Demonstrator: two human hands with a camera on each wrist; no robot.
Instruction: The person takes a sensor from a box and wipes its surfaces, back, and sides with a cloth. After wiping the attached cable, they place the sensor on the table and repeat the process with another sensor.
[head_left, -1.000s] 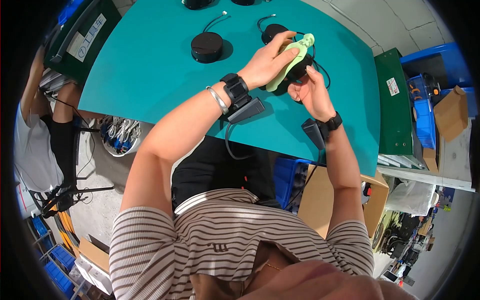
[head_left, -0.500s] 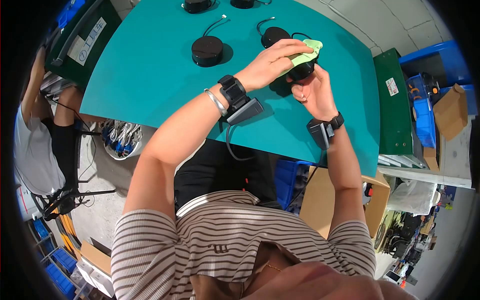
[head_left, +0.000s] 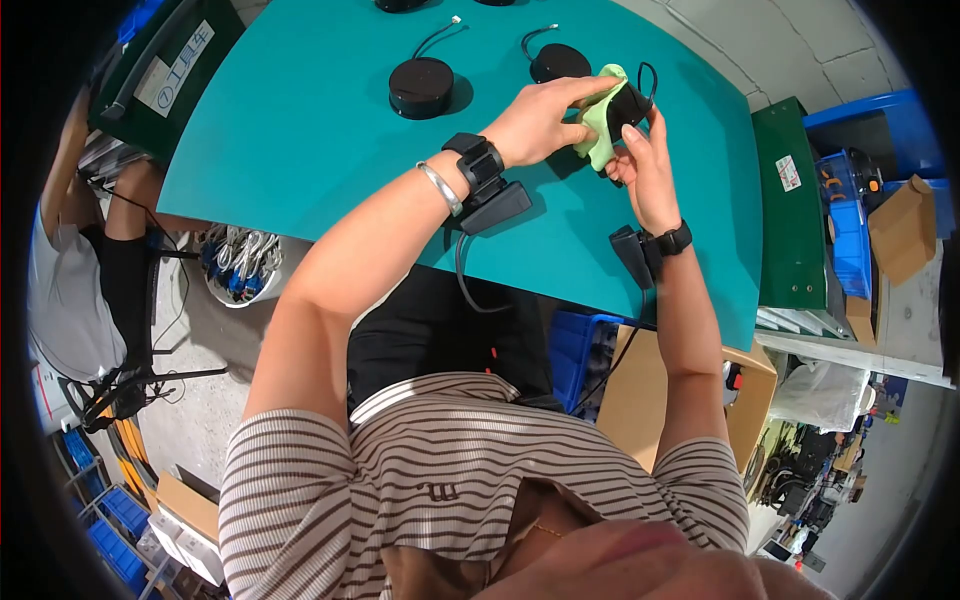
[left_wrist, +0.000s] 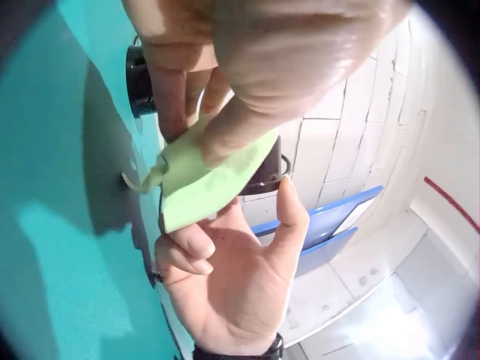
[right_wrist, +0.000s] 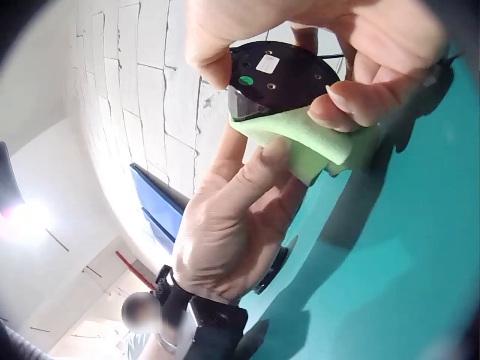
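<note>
Apparently, wiping is being done: above the table [head_left: 300, 180], a black disc [right_wrist: 294, 73] is gripped by the right hand [head_left: 650, 182], and a green cloth [left_wrist: 214, 181] is pinched against it by the left hand [head_left: 538, 120]. Next, steady turning is probably required.

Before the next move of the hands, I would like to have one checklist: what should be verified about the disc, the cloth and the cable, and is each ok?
1. Right grip holds the black disc by its edge: ok.
2. Left grip has the green cloth between thumb and fingers, against the disc: ok.
3. Disc lifted off the teal table: ok.
4. White label and green sticker uncovered: ok.
5. Cable end free of the cloth: cannot tell, its end is not visible.
6. Whole surface clean: cannot tell, cloth covers part.
</note>
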